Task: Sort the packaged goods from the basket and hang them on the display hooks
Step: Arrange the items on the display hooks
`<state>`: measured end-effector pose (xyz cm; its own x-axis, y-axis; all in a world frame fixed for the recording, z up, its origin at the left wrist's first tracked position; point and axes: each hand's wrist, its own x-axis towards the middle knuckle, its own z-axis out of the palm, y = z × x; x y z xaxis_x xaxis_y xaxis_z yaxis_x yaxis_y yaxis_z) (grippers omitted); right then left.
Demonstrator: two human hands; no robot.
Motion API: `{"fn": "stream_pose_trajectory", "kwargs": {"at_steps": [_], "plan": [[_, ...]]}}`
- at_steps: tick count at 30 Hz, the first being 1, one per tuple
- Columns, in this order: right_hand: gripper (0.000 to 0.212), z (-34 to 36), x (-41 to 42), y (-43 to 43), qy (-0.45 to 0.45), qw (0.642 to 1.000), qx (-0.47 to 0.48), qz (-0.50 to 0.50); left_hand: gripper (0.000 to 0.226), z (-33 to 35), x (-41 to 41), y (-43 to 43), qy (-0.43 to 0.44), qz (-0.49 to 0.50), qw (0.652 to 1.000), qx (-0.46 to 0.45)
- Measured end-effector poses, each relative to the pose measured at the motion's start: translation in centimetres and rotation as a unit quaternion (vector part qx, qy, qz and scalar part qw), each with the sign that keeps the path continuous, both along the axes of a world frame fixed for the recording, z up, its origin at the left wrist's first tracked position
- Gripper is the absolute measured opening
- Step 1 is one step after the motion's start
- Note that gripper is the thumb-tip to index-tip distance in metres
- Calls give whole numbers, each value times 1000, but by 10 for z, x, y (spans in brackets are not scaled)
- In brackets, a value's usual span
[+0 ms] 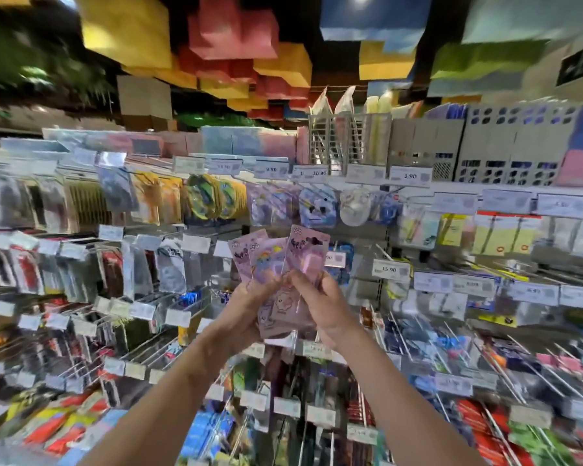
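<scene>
Hanging packs (172, 264) crowd the left, price tags (388, 269) front each row, bare hooks (498, 368) right

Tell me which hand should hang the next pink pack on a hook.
Right, probably. The right hand pinches the rightmost pink pack at the fan's edge; the left hand grips the other packs together.

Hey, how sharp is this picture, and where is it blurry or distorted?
Head view: packs, left hand and right hand fairly sharp in the middle; shelves smear toward the edges; wide-angle lens bows the shelf lines; ceiling blocks blurred.
</scene>
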<state>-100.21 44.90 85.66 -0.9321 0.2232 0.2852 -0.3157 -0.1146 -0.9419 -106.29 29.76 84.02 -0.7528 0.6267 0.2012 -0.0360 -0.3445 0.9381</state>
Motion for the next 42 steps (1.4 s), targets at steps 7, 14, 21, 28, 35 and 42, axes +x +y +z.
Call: {"fn": "stream_pose_trajectory", "kwargs": {"at_steps": [7,14,21,28,35,42], "plan": [[14,41,-113,20,30,996,84,24,39,38,-101,-8,16,59,998,19],[45,64,-192,25,-1,992,124,-4,35,52,-174,-36,41,109,993,3],[39,65,-236,5,19,990,129,-60,60,60,-225,-52,99,58,993,-22],[44,63,-258,-4,-11,989,106,-97,64,62,-252,-65,108,-22,993,-30],[26,70,-281,7,-73,948,195,-241,25,65,-256,-66,83,-75,993,-44],[43,78,-260,9,-204,790,447,-367,47,59,-267,-59,82,-98,991,-47]]}}
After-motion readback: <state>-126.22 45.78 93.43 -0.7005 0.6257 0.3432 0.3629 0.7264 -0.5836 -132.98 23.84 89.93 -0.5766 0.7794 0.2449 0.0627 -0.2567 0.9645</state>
